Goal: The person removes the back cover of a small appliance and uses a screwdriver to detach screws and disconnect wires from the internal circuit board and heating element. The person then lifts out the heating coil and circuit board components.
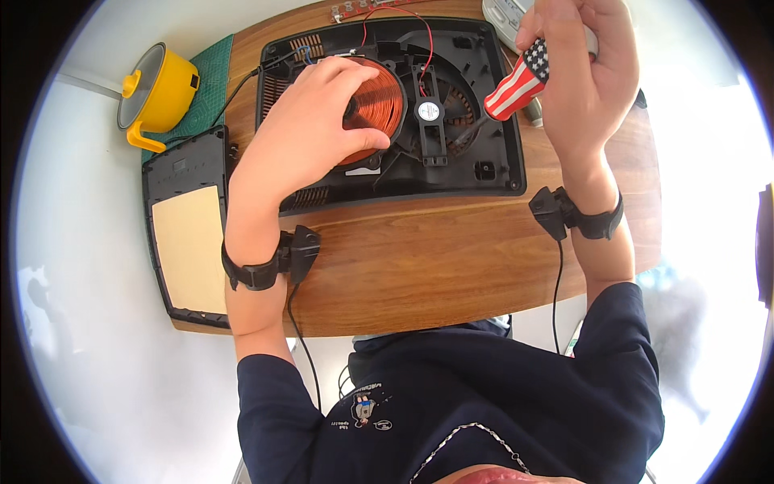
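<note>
Clearly both hands are busy over the black plastic housing (500,153) of an opened induction cooker, which lies on the wooden table (419,258). The left hand (310,129) is spread, fingers loosely curved and apart, and rests palm down on the copper coil (385,105) in the middle of the housing; the fingertips reach over the coil's upper and right edge, so it presses on the coil rather than closing around it. The right hand (576,68) is closed in a fist-like grip around the handle of a screwdriver (516,81), a handle patterned in red and white stripes with a blue starred end. The screwdriver slants down to the left, and its dark shaft points into the housing just right of the small black fan (429,111); the tip itself is too small to make out. Red wires (399,16) run from the coil area toward the table's far edge. Each wrist carries a black strap with a small black box and a cable. At the left, the cooker's detached top panel (187,242) with a beige square lies partly over the table edge, and beyond it a yellow pot (161,89) sits on a green mat (211,89).
</note>
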A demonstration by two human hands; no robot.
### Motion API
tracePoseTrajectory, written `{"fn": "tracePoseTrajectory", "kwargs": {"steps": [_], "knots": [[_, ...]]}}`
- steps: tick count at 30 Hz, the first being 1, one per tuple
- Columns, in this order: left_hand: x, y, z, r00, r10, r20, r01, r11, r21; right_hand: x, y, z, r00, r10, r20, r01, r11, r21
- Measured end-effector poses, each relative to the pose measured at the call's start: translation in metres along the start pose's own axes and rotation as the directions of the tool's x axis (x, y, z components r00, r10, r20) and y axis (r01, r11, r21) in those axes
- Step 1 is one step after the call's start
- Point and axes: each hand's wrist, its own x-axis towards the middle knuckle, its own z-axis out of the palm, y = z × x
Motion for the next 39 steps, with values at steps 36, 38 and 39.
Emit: {"fn": "tracePoseTrajectory", "kwargs": {"steps": [36,38,39], "knots": [[0.001,-0.056,0.045,0.999,-0.043,-0.001,0.043,0.991,0.128,0.038,0.098,0.089,0.962,-0.179,0.206,0.228,0.943,-0.242],[-0.002,-0.056,0.045,0.999,-0.044,-0.005,0.044,0.990,0.137,0.041,0.077,0.088,0.948,-0.050,0.315,0.148,0.944,-0.296],[-0.003,-0.056,0.044,0.999,-0.039,-0.005,0.039,0.990,0.139,0.048,0.089,0.093,0.887,-0.287,0.363,0.397,0.873,-0.281]]}}
